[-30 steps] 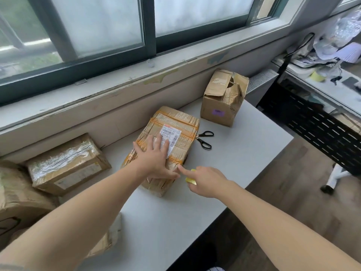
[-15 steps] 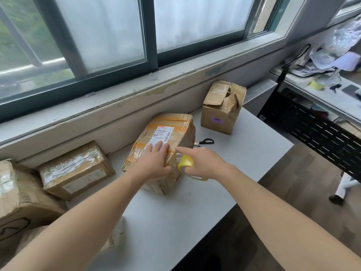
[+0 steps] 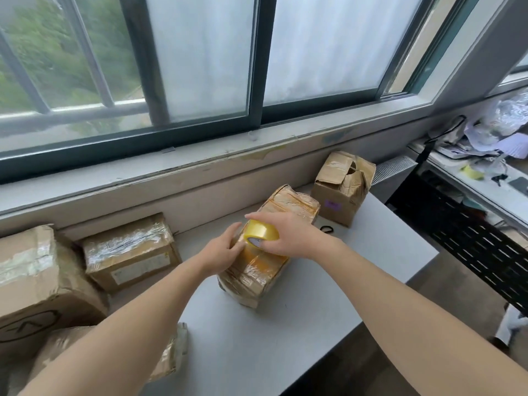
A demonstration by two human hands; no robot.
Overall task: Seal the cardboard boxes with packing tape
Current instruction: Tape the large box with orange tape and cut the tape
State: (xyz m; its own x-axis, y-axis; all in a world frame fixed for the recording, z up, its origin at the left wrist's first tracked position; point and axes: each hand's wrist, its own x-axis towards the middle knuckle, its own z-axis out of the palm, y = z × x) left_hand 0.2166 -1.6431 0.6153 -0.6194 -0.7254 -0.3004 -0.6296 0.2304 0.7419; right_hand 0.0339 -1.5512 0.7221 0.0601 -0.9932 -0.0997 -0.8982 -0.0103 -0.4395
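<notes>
The right hand (image 3: 288, 235) grips the yellow tape roll (image 3: 261, 234) on top of the taped box (image 3: 265, 267); the left hand (image 3: 221, 252) curls around the box's left edge.

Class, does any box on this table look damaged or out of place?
Yes: the far box has crumpled, torn top flaps with a gap between them, so it looks unsealed. The right hand holds the tape roll on the middle box.
</notes>
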